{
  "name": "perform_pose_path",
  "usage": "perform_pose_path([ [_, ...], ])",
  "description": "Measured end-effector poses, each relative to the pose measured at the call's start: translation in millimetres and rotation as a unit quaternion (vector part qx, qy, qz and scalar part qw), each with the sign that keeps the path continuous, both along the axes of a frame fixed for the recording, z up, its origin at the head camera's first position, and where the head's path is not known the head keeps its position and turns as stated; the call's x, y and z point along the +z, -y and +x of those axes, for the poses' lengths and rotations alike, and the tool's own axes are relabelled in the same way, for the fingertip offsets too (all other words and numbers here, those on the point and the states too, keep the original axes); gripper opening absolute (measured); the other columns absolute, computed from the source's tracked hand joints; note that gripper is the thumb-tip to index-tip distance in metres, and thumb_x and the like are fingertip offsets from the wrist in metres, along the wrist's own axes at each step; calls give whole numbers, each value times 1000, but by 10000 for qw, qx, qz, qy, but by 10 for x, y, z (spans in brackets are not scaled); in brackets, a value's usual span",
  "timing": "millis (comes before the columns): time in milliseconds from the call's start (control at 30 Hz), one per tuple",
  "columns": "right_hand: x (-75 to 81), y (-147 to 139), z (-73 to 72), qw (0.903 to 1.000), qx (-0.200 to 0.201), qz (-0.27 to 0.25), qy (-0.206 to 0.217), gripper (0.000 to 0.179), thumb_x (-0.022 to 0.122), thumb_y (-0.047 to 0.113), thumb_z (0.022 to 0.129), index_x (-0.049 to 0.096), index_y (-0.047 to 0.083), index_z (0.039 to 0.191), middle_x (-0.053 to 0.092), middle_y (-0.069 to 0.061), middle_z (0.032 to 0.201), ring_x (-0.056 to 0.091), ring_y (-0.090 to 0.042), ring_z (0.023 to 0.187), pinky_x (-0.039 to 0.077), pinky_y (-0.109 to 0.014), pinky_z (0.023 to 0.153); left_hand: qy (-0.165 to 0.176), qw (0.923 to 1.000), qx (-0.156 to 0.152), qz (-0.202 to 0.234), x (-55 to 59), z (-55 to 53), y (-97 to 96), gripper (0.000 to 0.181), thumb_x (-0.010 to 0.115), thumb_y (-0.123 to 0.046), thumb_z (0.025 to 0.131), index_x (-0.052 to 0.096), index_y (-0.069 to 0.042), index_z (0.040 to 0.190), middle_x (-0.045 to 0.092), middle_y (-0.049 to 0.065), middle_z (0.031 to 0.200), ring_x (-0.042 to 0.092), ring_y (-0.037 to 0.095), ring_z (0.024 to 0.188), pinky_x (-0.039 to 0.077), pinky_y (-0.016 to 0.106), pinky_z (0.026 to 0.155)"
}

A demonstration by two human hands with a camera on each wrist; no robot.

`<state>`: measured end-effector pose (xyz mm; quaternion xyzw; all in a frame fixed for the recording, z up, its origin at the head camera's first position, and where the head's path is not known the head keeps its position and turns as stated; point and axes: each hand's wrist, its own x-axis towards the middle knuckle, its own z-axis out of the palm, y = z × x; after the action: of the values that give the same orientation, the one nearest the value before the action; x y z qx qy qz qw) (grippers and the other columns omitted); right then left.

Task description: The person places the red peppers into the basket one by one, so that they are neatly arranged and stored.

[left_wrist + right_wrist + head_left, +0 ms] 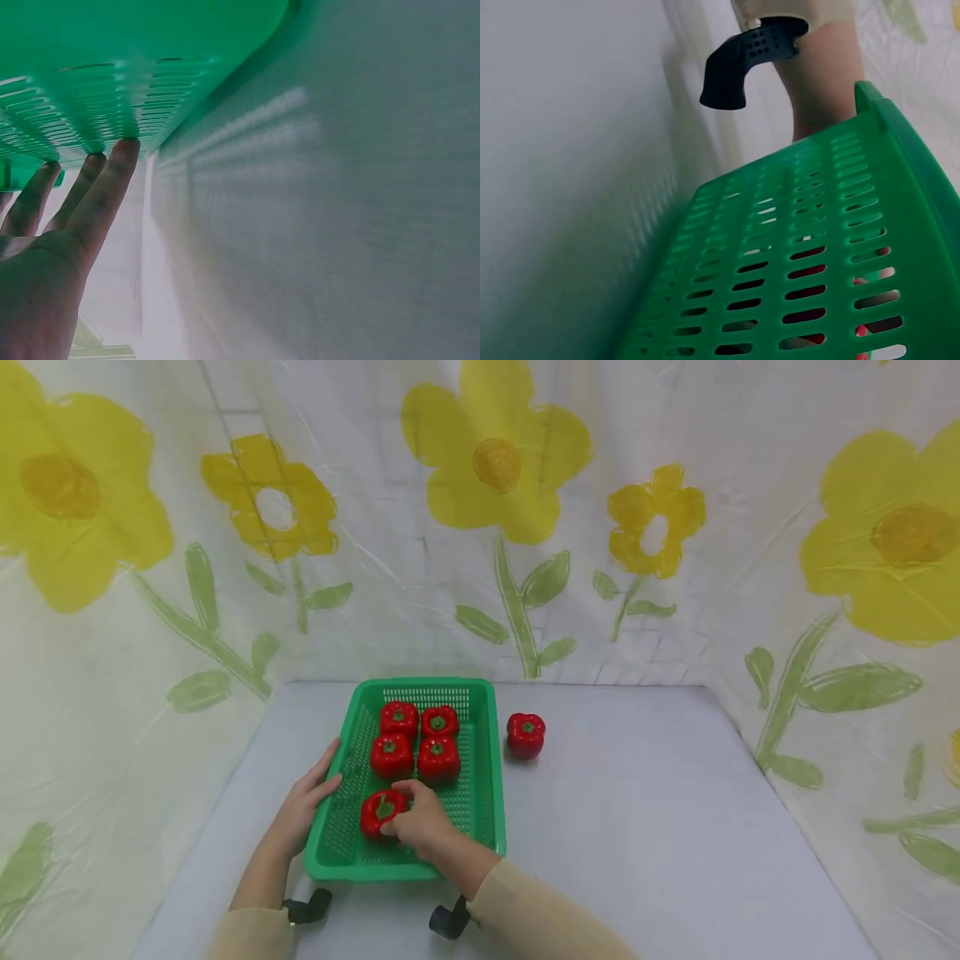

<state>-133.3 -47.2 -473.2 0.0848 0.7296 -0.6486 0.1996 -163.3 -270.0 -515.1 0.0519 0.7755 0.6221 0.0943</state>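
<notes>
A green plastic basket [497,793] stands on the white table, its slotted wall [810,255] filling much of the right wrist view. My left hand [302,806] is at the basket's left side; in the left wrist view its extended fingers [105,187] touch the outer wall. Inside the basket's near left part, my right hand [426,820] grips a red bell pepper [375,817] between thumb and fingers, its green stem facing up. Several more red bell peppers [392,756] sit grouped in the basket's far half. The right wrist view hides the right hand's grip behind the wall.
One red bell pepper [525,735] rests on the table [637,827] to the right of the basket. Behind the table hangs a white sheet [390,593] painted with yellow flowers. Each wrist carries a black camera mount [450,918].
</notes>
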Motion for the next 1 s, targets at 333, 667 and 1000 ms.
perform_pose_path([
  [333, -43, -18, 37, 9978, 181, 584, -273, 60, 80, -9, 77, 58, 16, 127, 59, -7, 123, 57, -28, 107, 61, -47, 81, 40, 9999, -56, 95, -12, 4, -25, 59, 43, -34, 109, 16, -37, 162, 7, 1, 171, 14, 41, 154, 51, 43, 104],
  [667, -56, -34, 22, 9972, 199, 688, -203, 60, 78, -9, 78, 56, 16, 128, 58, -8, 124, 58, -28, 108, 59, -49, 84, -12, 9997, -54, 226, -14, 15, -54, 60, 42, -33, 109, 15, -36, 162, 7, 2, 171, 16, 42, 153, 52, 45, 102],
  [1000, -85, 23, -12, 9998, 195, -54, 75, 74, 74, -15, 80, 44, 9, 142, 55, -15, 128, 59, -32, 109, 62, -47, 76, 36, 9998, -26, 178, 2, 9, -6, 60, 42, -33, 109, 15, -36, 162, 6, 3, 171, 17, 44, 153, 55, 42, 99],
])
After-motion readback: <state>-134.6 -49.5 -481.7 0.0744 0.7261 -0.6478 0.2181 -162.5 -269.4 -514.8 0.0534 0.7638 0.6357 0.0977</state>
